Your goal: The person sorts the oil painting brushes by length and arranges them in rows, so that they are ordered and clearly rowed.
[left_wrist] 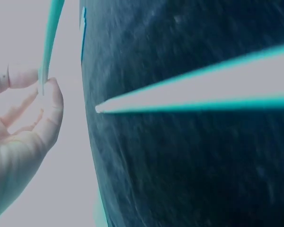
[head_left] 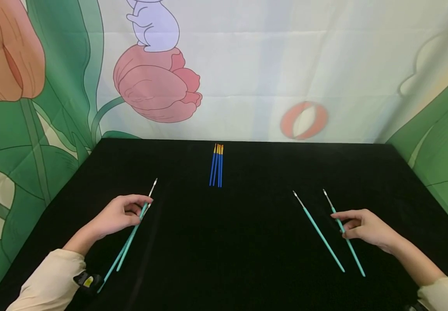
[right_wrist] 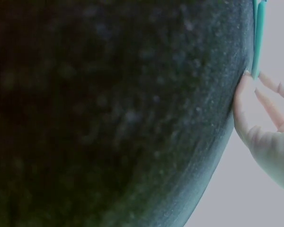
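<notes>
In the head view my left hand [head_left: 117, 214] pinches a slim teal paintbrush [head_left: 131, 239] between thumb and fingers, near its silver ferrule. A second teal paintbrush [head_left: 113, 268] crosses below that one, its lower end beside the wrist. The left wrist view shows the pinched teal handle [left_wrist: 51, 35] at the fingertips and the other brush [left_wrist: 213, 80] large and close. On the right side, my right hand [head_left: 369, 228] holds another teal paintbrush [head_left: 354, 255] by thumb and fingers, tip pointing away. To its left lies one more teal paintbrush [head_left: 323, 237], roughly parallel.
Several blue paintbrushes [head_left: 221, 170] with yellow tips lie side by side at the back middle of the black table [head_left: 224, 242]. Behind the table hangs a printed curtain [head_left: 239, 65] with flowers. A black wrist strap [head_left: 86, 280] sits over the left sleeve.
</notes>
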{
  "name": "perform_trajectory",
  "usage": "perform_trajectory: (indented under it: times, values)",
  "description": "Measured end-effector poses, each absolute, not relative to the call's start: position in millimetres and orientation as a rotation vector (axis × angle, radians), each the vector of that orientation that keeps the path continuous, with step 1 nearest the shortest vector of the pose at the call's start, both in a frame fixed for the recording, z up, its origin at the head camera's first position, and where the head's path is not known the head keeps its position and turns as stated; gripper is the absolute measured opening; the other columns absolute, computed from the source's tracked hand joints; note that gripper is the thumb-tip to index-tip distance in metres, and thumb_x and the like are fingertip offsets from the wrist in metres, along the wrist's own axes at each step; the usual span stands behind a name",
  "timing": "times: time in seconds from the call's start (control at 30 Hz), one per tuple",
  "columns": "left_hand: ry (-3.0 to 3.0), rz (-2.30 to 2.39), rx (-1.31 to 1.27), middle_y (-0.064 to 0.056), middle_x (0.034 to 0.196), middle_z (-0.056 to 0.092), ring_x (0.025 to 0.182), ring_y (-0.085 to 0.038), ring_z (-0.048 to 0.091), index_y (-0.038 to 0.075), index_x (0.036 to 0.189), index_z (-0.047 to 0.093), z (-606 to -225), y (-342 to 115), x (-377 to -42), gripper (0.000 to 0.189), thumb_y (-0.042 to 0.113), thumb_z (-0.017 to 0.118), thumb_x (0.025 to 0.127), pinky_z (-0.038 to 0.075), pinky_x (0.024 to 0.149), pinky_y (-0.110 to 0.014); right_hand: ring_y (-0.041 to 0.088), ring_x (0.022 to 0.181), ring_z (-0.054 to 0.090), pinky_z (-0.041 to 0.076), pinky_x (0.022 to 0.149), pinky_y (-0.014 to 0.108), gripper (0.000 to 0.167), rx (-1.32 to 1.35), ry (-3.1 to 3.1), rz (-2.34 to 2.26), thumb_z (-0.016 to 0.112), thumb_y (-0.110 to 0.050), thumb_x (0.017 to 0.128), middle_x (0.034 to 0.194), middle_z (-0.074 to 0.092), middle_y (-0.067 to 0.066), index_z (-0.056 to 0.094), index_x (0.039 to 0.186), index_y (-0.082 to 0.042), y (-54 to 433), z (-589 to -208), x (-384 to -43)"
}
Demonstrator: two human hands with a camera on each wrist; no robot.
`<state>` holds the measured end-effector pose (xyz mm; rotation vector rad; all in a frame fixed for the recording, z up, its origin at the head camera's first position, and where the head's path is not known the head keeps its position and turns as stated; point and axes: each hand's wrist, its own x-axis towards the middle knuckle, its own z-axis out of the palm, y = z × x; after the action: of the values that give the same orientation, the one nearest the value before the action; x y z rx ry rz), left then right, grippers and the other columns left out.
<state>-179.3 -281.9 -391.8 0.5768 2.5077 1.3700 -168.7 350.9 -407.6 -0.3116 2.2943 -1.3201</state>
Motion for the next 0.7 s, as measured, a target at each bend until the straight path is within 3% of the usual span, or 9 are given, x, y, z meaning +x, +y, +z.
perform_trajectory:
  times: [0.17,0.43,0.7]
  values:
    - [2.520,1.426,0.579,-0.017,0.108,0.067,0.083,-0.012,0.059,-0.019,0.133,0.057,-389.6,-271.3,-177.8,0.050,-0.015,0.062,0.084,0.050,0.068,-0.027,0.012,0.087,0.068,0.060,0.081,0.029,0.058,-0.306,2.289,-1.317,0.060,0.011,0.091,0.101,0.071,0.014,0.039,0.143,0.027,349.8,-404.9,-168.3]
    - [2.515,1.462,0.599,-0.020,0.109,0.065,0.085,-0.012,0.059,-0.019,0.134,0.057,-387.9,-257.6,-178.5,0.051,-0.016,0.061,0.083,0.049,0.068,-0.026,0.011,0.092,0.070,0.061,0.083,0.031,0.058,-0.288,2.296,-1.354,0.061,0.010,0.093,0.115,0.067,0.018,0.038,0.144,0.026,347.1,-401.2,-167.6]
    - [2.430,1.508,0.607,-0.024,0.116,0.063,0.089,-0.017,0.060,-0.020,0.135,0.054,-391.3,-243.9,-181.4,0.050,-0.015,0.062,0.086,0.053,0.071,-0.027,0.009,0.096,0.070,0.061,0.082,0.031,0.059,-0.276,2.324,-1.382,0.063,0.010,0.093,0.132,0.056,0.037,0.039,0.145,0.025,339.9,-396.2,-163.9]
